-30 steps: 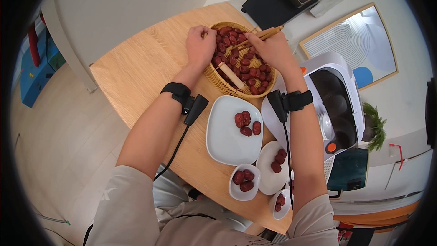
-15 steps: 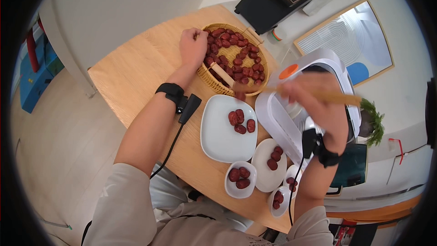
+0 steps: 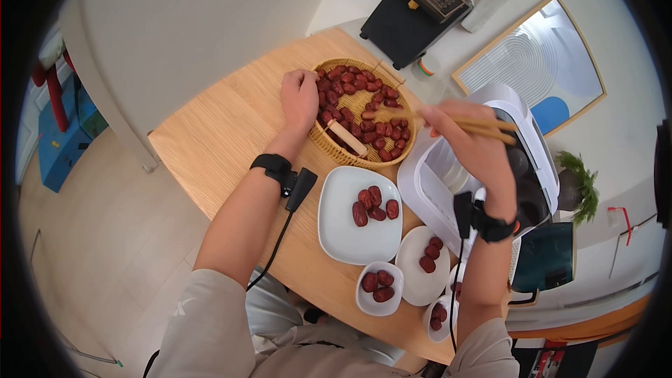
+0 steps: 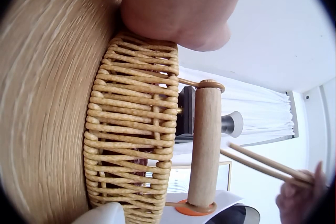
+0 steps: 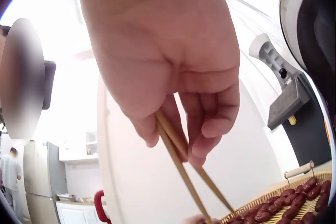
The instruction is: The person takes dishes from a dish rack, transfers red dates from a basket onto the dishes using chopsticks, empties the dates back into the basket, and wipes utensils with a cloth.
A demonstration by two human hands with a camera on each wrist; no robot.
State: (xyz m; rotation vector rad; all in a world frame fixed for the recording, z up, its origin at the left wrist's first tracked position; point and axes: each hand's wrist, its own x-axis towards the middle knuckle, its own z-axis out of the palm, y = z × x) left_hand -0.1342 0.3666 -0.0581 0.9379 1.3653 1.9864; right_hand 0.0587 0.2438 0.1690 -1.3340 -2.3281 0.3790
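My left hand (image 3: 299, 101) grips the rim of an oval wicker basket (image 3: 329, 145) full of red dates (image 3: 346, 77). In the left wrist view, the basket's woven side (image 4: 131, 124) and wooden handle (image 4: 206, 145) fill the middle. My right hand (image 3: 476, 143) holds a pair of wooden chopsticks (image 3: 483, 126), their tips over the dates in the basket. Nothing shows between the tips (image 4: 229, 147) in the left wrist view. Several dates (image 3: 376, 196) lie on a white square plate (image 3: 339, 238) in front of the basket.
Nearer me are an oval plate (image 3: 414, 287) with three dates, a white bowl (image 3: 374, 308) with three dates, and smaller bowls (image 3: 439, 334), one partly behind my right arm. A white appliance (image 3: 420, 185) stands right of the basket. A black machine (image 3: 402, 24) sits beyond the table.
My right hand brought a date in the chopsticks from the basket towards the square plate, which now has one more date. The chopsticks are back over the basket; my left hand stays at the rim.
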